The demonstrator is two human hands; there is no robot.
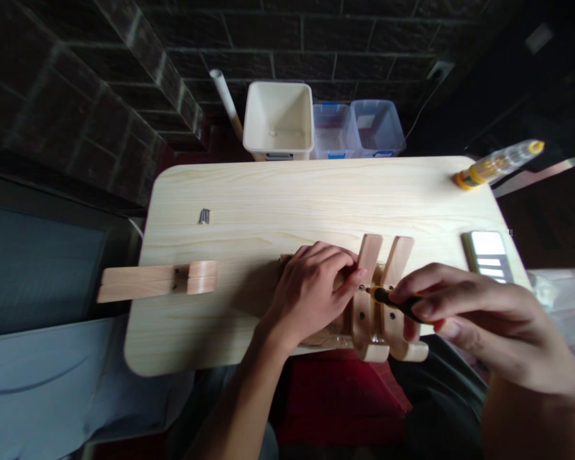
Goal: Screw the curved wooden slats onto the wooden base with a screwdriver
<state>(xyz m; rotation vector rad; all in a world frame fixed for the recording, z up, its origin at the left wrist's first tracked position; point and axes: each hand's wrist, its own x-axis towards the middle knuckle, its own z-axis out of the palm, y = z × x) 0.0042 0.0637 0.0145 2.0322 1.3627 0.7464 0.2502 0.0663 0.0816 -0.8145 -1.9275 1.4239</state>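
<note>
My right hand (464, 313) grips a black and yellow screwdriver (402, 305), its tip pointing left to a dark screw (361, 288) in a pale wooden hook (363, 332). A second wooden hook (395, 329) lies alongside, with dark screws or holes in it too. Both hooks lie across a brown block-like piece (316, 338), mostly covered by my hand and partly wrapped in what looks like clear plastic. My left hand (311, 281) curls over this piece, its thumb pressed near the left hook's upper screw. What lies under its fingers is hidden.
Several screws (204, 216) lie on the wooden table (268, 198). Another wooden hook piece (158, 281) overhangs the left edge. At right are a phone-like device (489, 252) and a clear yellow-tipped bottle-like container (498, 165). Behind stand a cream bin (278, 121) and clear boxes (376, 131).
</note>
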